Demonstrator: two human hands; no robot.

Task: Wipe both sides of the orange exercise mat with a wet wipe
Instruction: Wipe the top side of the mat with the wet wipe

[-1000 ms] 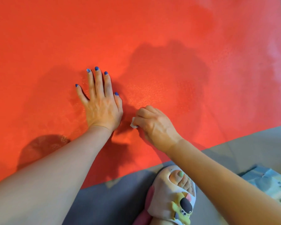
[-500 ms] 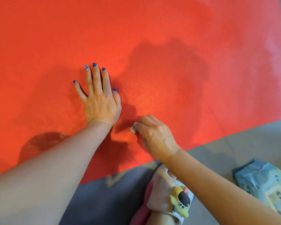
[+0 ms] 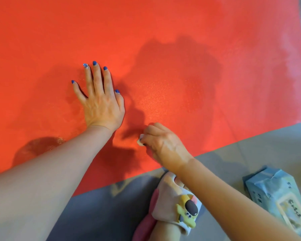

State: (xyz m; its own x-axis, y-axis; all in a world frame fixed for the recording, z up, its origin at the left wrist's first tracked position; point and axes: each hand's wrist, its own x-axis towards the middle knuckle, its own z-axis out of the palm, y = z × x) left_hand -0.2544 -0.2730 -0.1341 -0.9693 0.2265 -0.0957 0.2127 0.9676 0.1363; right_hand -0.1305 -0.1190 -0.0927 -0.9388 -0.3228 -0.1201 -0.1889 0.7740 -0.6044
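Mat first: the orange exercise mat fills nearly the whole view, spread flat on a grey floor, its near edge cutting diagonally from lower left up to the right. The surface shows a fine grainy sheen around the middle, with dark shadows of head and arms lying across it.

Left hand next, and it's planted flat on the mat, fingers straight and a little spread, blue-painted nails pointing away, the thumb tucked alongside. The bare forearm runs back to the lower left corner. That hand holds nothing, only presses down on the orange surface.

Right hand sits just beside it, nearer the mat's edge, knuckles up and fingers curled tight. A small white wad pokes out at the fingertips: that's the wet wipe, pinched in the fingers and pressed against the mat, close to the left wrist but apart from it.

Down on the floor at the right, a pale blue pack of wipes lies crumpled, well clear of the mat's edge. Below the right forearm, a foot in a cream and pink slipper rests by the mat's near edge, with a yellow cartoon charm on its strap.
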